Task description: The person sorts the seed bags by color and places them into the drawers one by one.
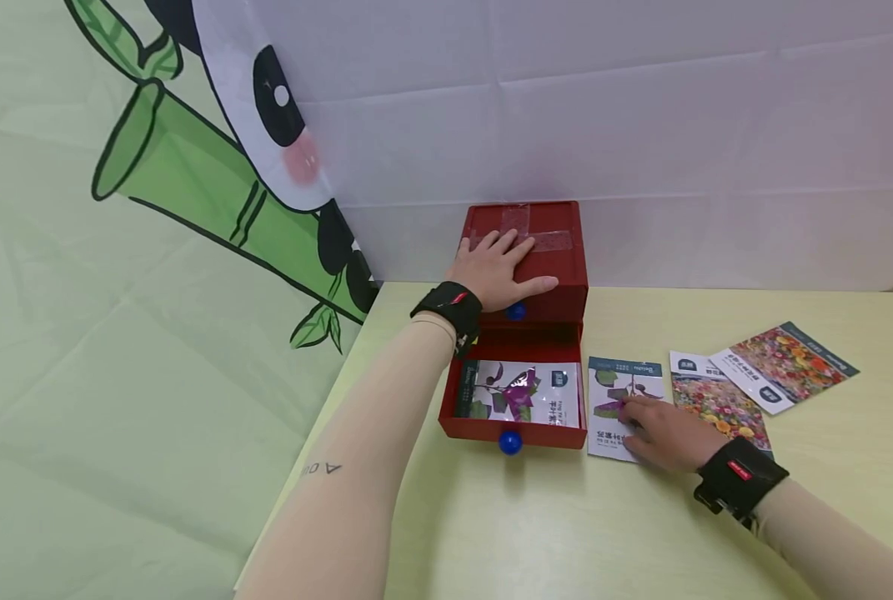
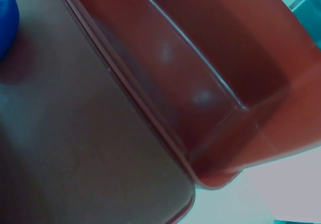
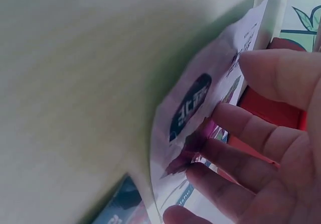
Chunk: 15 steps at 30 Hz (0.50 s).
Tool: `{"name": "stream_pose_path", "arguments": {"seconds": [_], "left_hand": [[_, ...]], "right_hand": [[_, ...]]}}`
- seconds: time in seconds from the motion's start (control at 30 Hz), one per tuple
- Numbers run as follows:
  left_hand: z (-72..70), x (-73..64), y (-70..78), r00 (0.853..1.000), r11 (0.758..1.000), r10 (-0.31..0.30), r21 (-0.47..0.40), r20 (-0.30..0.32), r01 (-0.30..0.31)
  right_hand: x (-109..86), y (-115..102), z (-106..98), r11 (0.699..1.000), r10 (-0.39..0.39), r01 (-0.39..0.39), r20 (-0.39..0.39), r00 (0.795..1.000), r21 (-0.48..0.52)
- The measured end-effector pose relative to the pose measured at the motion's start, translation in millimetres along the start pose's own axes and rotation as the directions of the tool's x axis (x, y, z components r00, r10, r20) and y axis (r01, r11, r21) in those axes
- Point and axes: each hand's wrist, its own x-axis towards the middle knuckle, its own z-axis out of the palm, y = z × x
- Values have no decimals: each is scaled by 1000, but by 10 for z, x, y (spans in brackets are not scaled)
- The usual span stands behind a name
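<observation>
My left hand (image 1: 491, 271) rests with spread fingers on top of a red two-drawer box (image 1: 551, 267). The lower drawer (image 1: 461, 429) is pulled out, its blue knob (image 1: 509, 442) facing me, and a packet with a purple picture (image 1: 559, 396) lies inside. Right of the drawer, fingertips of my right hand (image 1: 671, 433) touch a similar packet (image 1: 607, 429) on the table. In the right wrist view, the fingers (image 3: 241, 163) lie against the face of that packet (image 3: 173, 113), thumb apart. The left wrist view shows the bare inside of the drawer (image 2: 210, 113), not the hand.
Two flower-picture packets, one (image 1: 694, 387) partly under the other (image 1: 791, 367), lie right of my right hand. The upper drawer's blue knob (image 1: 516, 312) sits below my left palm. A pale cloth wall (image 1: 679, 167) stands behind the table (image 1: 536, 533); a printed green cloth hangs left.
</observation>
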Motion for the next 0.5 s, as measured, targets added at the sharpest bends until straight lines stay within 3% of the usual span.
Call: {"name": "stream_pose_path", "arguments": {"seconds": [0.23,0.5], "left_hand": [[-5,-14,5,1000,1000,8,-9,-7,-8],[-26,-54,-5,1000,1000,8,-11,-17,-9]], "right_hand": [[99,36,-26,1000,-9,9,-8,1000,5],[268,78,-72,998,65,-65,-15,998,-24]]}}
